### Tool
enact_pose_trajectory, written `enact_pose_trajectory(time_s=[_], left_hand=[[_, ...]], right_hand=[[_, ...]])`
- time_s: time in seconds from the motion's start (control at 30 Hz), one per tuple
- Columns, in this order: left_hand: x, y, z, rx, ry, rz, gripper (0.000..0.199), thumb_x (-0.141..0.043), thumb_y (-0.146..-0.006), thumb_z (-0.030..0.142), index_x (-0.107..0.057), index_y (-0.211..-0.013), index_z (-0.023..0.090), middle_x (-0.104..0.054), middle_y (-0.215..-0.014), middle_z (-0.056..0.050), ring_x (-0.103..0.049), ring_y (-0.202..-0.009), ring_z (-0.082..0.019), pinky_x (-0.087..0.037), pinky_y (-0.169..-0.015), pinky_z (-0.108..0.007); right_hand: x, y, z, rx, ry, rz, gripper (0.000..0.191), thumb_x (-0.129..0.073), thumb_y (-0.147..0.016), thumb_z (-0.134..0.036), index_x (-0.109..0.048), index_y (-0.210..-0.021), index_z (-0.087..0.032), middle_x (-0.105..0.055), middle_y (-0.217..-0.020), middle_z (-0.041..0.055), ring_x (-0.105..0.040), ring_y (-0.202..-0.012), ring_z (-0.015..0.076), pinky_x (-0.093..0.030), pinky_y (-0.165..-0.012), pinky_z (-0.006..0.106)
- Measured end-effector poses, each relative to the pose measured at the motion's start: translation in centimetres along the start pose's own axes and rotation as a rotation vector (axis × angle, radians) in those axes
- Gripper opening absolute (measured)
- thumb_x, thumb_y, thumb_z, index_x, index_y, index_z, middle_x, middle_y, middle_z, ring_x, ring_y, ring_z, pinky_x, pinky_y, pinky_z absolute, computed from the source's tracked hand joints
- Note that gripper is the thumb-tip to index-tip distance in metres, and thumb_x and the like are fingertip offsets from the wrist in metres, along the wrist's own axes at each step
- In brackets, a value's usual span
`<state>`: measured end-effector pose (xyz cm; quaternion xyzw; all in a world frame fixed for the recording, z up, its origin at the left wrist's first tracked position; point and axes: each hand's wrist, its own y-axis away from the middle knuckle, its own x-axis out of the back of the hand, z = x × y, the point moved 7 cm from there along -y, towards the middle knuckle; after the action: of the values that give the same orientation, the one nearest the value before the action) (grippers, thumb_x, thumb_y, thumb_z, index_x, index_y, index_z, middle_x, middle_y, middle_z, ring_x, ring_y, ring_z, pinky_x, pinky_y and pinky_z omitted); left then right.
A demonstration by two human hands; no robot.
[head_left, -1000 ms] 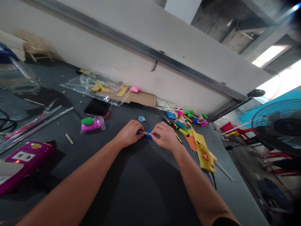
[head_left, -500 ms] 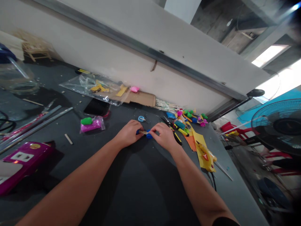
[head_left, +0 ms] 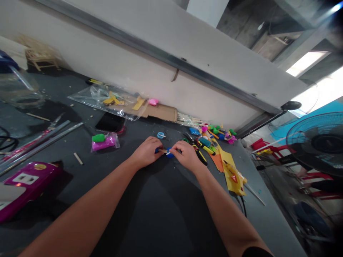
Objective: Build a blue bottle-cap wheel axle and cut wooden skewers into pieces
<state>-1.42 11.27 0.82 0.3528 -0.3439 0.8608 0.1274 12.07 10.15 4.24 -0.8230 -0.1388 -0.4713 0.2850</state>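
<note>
The dark tabletop (head_left: 166, 210) offers its widest room for moving between the person's 2 forearms; on the right its edge slants away past the yellow glue gun (head_left: 237, 184). At the back, a piece of cardboard (head_left: 163, 112) and a clear plastic bag (head_left: 124, 110) lie along the white panel (head_left: 150, 78). The hands work well in from these edges. The left hand (head_left: 148, 151) pinches a thin wooden stick (head_left: 162, 151), a bit of blue at its fingertips. The right hand (head_left: 184, 154) has thumb and forefinger pressed together on a small white stick (head_left: 168, 153) at the blue piece (head_left: 170, 155), which sits between the 2 hands, partly hidden by the right fingers. I cannot tell whether the wooden stick touches it. A light-blue ring (head_left: 161, 135) lies just beyond. The view's sides cut off the jar (head_left: 20, 85) and the fan (head_left: 321, 144). The purple power strip (head_left: 34, 185) bears a round yellow label (head_left: 41, 166), too small to read.
</note>
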Motion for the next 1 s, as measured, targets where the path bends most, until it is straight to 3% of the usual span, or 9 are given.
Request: enact_pose_trajectory(time_s=[0.13, 0.27, 0.43, 0.57, 0.67, 0.73, 0.87, 1.0], left_hand=[[0.0, 0.0, -0.1, 0.002, 0.001, -0.003, 0.006, -0.06, -0.076, 0.022, -0.06, -0.081, 0.019, -0.063, -0.086, -0.004, -0.055, -0.094, -0.021, -0.042, -0.087, -0.038], [-0.1, -0.1, 0.0, -0.003, -0.006, -0.007, 0.003, -0.059, -0.077, 0.02, -0.06, -0.08, 0.02, -0.064, -0.086, -0.003, -0.055, -0.094, -0.021, -0.042, -0.089, -0.038], [0.0, -0.1, 0.0, 0.023, -0.009, 0.003, 0.003, -0.059, -0.076, 0.019, -0.06, -0.079, 0.02, -0.064, -0.087, -0.003, -0.054, -0.094, -0.02, -0.043, -0.089, -0.037], [-0.1, 0.0, -0.1, 0.042, -0.007, 0.008, 0.003, -0.06, -0.076, 0.02, -0.061, -0.08, 0.02, -0.065, -0.088, -0.003, -0.053, -0.096, -0.02, -0.043, -0.09, -0.036], [0.0, 0.0, -0.1, 0.051, -0.02, -0.001, 0.004, -0.059, -0.077, 0.021, -0.061, -0.08, 0.02, -0.064, -0.09, -0.004, -0.053, -0.097, -0.021, -0.043, -0.09, -0.035], [0.0, 0.0, -0.1, 0.048, -0.03, -0.015, 0.005, -0.059, -0.078, 0.023, -0.062, -0.081, 0.02, -0.064, -0.09, -0.004, -0.053, -0.098, -0.021, -0.043, -0.089, -0.035], [0.0, 0.0, 0.0, 0.037, -0.039, -0.028, 0.005, -0.059, -0.077, 0.024, -0.061, -0.08, 0.02, -0.063, -0.088, -0.003, -0.053, -0.097, -0.021, -0.042, -0.09, -0.037], [0.0, -0.2, 0.0, 0.034, -0.035, -0.023, 0.005, -0.058, -0.078, 0.024, -0.061, -0.08, 0.021, -0.063, -0.088, -0.003, -0.054, -0.095, -0.021, -0.042, -0.089, -0.038]], right_hand=[[0.6, -0.1, 1.3, -0.197, -0.341, 0.074, 0.026, -0.052, -0.086, -0.037, -0.06, -0.069, -0.019, -0.059, -0.067, -0.0001, -0.052, -0.065, 0.0128, -0.039, -0.062, 0.025], [0.7, 0.0, 2.0, -0.393, -0.803, 0.148, 0.033, -0.054, -0.081, -0.048, -0.054, -0.065, -0.019, -0.05, -0.06, -0.0022, -0.035, -0.047, 0.0083, -0.027, -0.044, 0.022], [3.5, -0.2, 1.6, -0.414, -1.116, 0.247, 0.037, -0.052, -0.08, -0.053, -0.041, -0.065, -0.022, -0.039, -0.062, -0.0025, -0.03, -0.049, 0.0098, -0.021, -0.039, 0.022], [7.1, 0.0, 2.4, -0.38, -1.148, 0.356, 0.036, -0.04, -0.086, -0.053, -0.039, -0.068, -0.023, -0.036, -0.063, -0.0014, -0.031, -0.052, 0.0111, -0.021, -0.039, 0.022], [7.7, 0.3, 3.6, -0.39, -1.111, 0.437, 0.033, -0.046, -0.083, -0.053, -0.045, -0.07, -0.023, -0.041, -0.065, -0.0008, -0.033, -0.052, 0.0101, -0.022, -0.041, 0.021], [6.3, 0.4, 4.4, -0.441, -1.009, 0.397, 0.03, -0.056, -0.077, -0.051, -0.051, -0.072, -0.022, -0.045, -0.065, -0.0015, -0.033, -0.051, 0.0087, -0.022, -0.041, 0.021], [1.6, 0.4, 5.3, -0.518, -0.611, 0.101, 0.022, -0.065, -0.07, -0.04, -0.063, -0.072, -0.018, -0.051, -0.061, -0.0028, -0.038, -0.052, 0.0081, -0.028, -0.048, 0.022], [0.1, 0.6, 6.4, -0.56, -0.455, 0.026, 0.021, -0.059, -0.073, -0.037, -0.066, -0.073, -0.017, -0.053, -0.057, -0.0031, -0.042, -0.053, 0.0094, -0.031, -0.053, 0.023]])
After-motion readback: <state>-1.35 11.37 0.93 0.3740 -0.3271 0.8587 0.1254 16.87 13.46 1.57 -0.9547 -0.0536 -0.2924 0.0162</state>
